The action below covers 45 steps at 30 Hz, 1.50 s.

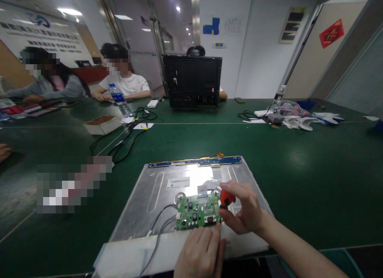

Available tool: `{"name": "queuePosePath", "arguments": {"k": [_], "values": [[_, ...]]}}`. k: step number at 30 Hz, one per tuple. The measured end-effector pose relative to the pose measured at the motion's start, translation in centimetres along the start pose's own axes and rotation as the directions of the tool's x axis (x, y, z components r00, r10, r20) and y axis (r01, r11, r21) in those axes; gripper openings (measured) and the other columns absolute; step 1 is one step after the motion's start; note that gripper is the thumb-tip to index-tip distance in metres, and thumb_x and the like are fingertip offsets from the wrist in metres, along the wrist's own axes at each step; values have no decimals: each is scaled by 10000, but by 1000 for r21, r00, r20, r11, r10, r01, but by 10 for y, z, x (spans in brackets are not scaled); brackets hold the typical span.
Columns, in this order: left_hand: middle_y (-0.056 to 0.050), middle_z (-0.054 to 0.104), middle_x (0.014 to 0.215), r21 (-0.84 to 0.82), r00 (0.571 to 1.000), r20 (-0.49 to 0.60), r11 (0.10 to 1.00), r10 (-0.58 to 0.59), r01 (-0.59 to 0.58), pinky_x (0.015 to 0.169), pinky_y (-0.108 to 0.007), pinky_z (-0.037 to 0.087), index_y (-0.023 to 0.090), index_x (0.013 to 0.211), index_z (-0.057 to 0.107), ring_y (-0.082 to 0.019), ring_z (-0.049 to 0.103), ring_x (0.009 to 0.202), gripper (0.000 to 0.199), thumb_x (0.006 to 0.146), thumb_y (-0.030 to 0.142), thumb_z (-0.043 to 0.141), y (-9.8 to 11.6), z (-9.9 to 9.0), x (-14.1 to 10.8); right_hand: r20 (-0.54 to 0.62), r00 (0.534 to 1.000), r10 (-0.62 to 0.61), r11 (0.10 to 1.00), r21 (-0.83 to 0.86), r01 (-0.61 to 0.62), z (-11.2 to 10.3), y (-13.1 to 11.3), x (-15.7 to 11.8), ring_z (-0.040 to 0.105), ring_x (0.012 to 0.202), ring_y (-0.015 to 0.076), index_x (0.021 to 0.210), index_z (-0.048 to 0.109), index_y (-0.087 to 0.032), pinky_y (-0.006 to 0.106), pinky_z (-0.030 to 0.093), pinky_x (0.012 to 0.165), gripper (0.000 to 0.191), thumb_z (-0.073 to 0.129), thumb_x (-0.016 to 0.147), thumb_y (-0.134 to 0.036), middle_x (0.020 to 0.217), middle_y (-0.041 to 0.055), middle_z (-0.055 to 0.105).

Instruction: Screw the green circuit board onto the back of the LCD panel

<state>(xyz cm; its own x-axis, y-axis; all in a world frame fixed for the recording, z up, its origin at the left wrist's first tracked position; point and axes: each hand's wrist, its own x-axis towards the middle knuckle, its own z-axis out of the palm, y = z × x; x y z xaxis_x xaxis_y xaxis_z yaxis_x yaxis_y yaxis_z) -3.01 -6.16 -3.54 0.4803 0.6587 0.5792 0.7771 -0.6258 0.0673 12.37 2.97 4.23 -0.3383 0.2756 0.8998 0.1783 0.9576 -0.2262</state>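
A flat metal display panel (140, 198) lies on the table in front of me, with a green circuit board (191, 209) on its back. My right hand (243, 208) pinches a stubby red-and-black screwdriver (226, 198) at the board's right edge. Its tip is hidden from me. My left hand (202, 250) lies palm down at the near edge of the board, fingers stretched forward and the index fingertip near the lower right corner. Grey cables (158, 246) run from the board's left side. A narrow blue circuit strip (194, 162) lines the panel's far edge.
White foam sheet (128, 254) covers the panel's near edge. Farther off stand a black monitor housing (193, 80), an open cardboard box (102, 125), a water bottle (119, 98) and black cables (131, 138). Gloves (302, 122) and a plastic bag lie at right. Several people sit across the table.
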Motion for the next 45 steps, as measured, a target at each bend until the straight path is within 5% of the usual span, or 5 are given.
{"name": "queuePosePath", "arguments": {"k": [6, 17, 26, 36, 45], "values": [[-70, 608, 732, -7, 1000, 0, 1000, -8, 8, 589, -305, 489, 105, 1065, 584, -201, 617, 651, 200, 946, 166, 435, 0, -1, 1, -20, 1000, 8, 1000, -9, -8, -1, -2, 2, 521, 556, 125, 1294, 390, -147, 239, 439, 475, 511, 445, 789, -94, 727, -5, 580], [-74, 618, 742, 1, 1000, -12, 1000, 4, -4, 592, -304, 500, 101, 1109, 571, -193, 610, 638, 223, 951, 174, 431, -2, 0, 0, -17, 1000, 0, 997, -77, -1, 4, 1, -4, 482, 493, 118, 1269, 394, -181, 236, 375, 448, 418, 513, 868, -182, 627, -57, 532], [-66, 601, 727, -17, 1000, 1, 1000, -16, 16, 549, -292, 469, 114, 1058, 582, -191, 598, 621, 209, 950, 162, 410, 2, -4, 4, 18, 1000, 5, 999, 35, -6, -3, -1, 0, 581, 646, 158, 1308, 406, -119, 278, 480, 537, 539, 428, 770, -115, 786, 39, 596], [-54, 590, 702, -15, 999, -23, 1000, -25, 25, 536, -298, 457, 105, 1091, 568, -187, 582, 600, 234, 964, 170, 382, 3, -4, 6, -3, 999, 36, 996, -83, -36, 2, 2, -4, 490, 529, 115, 1269, 410, -185, 233, 388, 476, 450, 581, 852, -202, 678, -44, 570], [-60, 588, 709, -18, 1000, -6, 1000, -17, 17, 527, -308, 455, 91, 1089, 573, -194, 579, 593, 224, 947, 152, 410, 2, -5, 6, 42, 998, 45, 998, 37, -47, -4, 0, 1, 578, 681, 171, 1311, 375, -149, 293, 492, 542, 499, 427, 815, -160, 808, 46, 599]]}}
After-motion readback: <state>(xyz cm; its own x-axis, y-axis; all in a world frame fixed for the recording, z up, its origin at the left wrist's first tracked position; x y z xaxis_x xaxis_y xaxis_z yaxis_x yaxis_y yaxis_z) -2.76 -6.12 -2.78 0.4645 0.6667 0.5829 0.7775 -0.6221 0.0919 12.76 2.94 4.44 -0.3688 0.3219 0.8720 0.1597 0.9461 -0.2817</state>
